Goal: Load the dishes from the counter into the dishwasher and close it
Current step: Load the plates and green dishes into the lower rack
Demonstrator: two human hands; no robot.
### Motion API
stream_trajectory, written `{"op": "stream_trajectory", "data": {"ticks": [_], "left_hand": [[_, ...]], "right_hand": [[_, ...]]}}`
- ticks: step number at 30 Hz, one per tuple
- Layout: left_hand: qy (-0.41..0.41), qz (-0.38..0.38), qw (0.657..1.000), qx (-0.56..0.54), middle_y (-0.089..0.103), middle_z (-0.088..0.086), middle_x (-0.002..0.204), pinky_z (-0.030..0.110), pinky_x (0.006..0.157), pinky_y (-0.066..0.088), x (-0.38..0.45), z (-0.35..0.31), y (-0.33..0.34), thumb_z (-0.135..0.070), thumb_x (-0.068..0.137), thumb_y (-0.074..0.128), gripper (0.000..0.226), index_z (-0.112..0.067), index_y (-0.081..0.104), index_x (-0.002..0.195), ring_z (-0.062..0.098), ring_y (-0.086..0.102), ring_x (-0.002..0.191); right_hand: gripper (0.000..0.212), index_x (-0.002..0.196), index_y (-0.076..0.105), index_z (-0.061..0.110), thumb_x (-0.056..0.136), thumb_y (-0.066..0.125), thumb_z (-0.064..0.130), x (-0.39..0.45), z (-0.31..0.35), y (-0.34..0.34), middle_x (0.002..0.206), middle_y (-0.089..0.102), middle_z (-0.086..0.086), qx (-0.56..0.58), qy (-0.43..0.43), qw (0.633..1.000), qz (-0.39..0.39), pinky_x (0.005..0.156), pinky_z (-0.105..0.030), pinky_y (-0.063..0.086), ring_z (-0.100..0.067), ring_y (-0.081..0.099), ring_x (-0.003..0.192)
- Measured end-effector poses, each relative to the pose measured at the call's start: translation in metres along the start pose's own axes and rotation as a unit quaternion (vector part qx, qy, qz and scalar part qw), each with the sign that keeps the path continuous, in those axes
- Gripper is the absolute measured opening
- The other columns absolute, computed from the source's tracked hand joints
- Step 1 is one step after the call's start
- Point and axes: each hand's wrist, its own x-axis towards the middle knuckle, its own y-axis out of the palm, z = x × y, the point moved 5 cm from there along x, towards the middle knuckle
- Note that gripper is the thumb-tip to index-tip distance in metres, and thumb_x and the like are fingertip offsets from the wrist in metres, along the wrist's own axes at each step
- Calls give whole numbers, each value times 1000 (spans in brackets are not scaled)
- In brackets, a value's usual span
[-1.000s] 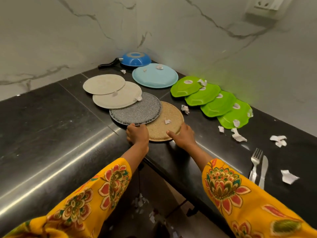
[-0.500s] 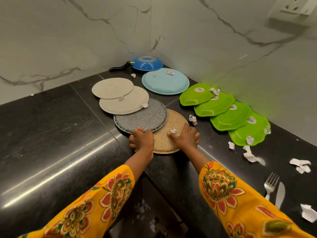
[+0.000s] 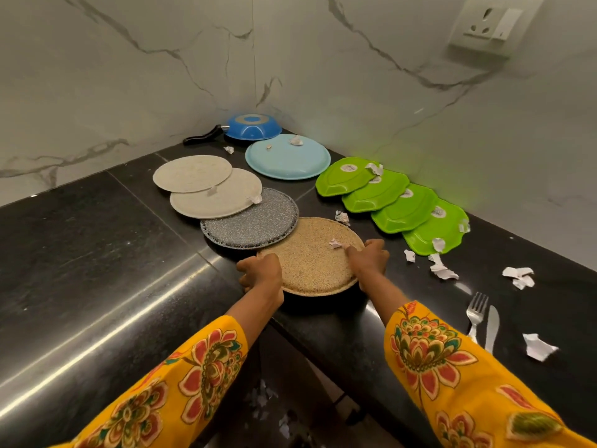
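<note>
A tan speckled plate [image 3: 310, 257] lies upside down at the inner corner of the black counter [image 3: 97, 253], its near edge raised slightly off the surface. My left hand [image 3: 261, 273] grips its left rim and my right hand [image 3: 370, 258] grips its right rim. A paper scrap [image 3: 335, 243] lies on the plate by my right thumb. Behind it, overlapping in a row, lie a grey speckled plate [image 3: 252, 221] and two cream plates [image 3: 219, 197] [image 3: 190, 173]. A light blue plate [image 3: 287, 156] and a blue pan [image 3: 253, 126] sit in the far corner.
Several green plates [image 3: 391, 195] lie overturned in a row along the right wall. A fork [image 3: 475, 313] and knife [image 3: 491, 328] lie at the right. Torn paper scraps [image 3: 441, 270] are scattered over the counter. The marble walls meet close behind the dishes.
Both hands shifted from the plate's near edge out to its left and right rims. The tan plate has slid out from under the grey plate toward me, its near edge lifting.
</note>
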Motion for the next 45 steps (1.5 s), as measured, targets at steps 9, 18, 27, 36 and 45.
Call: {"op": "stream_trajectory", "data": {"ticks": [9,18,27,36,45], "left_hand": [[-24,126,991,-25,57,16,123,38,81,52,-33,17,12,-17,77,53,47,-7,47,122,31,60,104],[-32,238,971,-13,62,14,103,15,35,41,-106,29,15,-6,93,45,17,-5,54,107,18,59,67],[-37,300,952,44,57,16,100,10,32,30,-170,70,31,-6,93,42,17,-6,53,106,16,50,59],[-70,372,925,33,55,21,120,32,69,51,-252,115,54,-2,96,37,28,-2,44,124,29,59,101],[-71,400,911,64,56,13,109,30,72,54,-338,176,59,-7,99,39,31,-6,42,130,23,60,90]], "right_hand": [[28,60,43,18,78,64,20,-31,-22,-66,70,47,-4,79,44,994,-62,69,-33,38,-22,43,78],[20,69,53,10,84,57,-2,-107,-63,-136,61,48,-6,376,112,912,-121,33,-17,42,-11,48,42],[16,68,55,10,82,58,5,-171,-111,-209,59,53,-4,388,101,892,-210,37,-18,41,-12,49,48],[18,66,53,9,82,57,4,-216,-177,-277,55,52,-5,403,116,862,-286,44,-23,41,-14,47,46],[16,66,53,9,82,56,8,-271,-249,-353,60,54,-9,371,108,861,-330,45,-25,41,-19,50,48]]}}
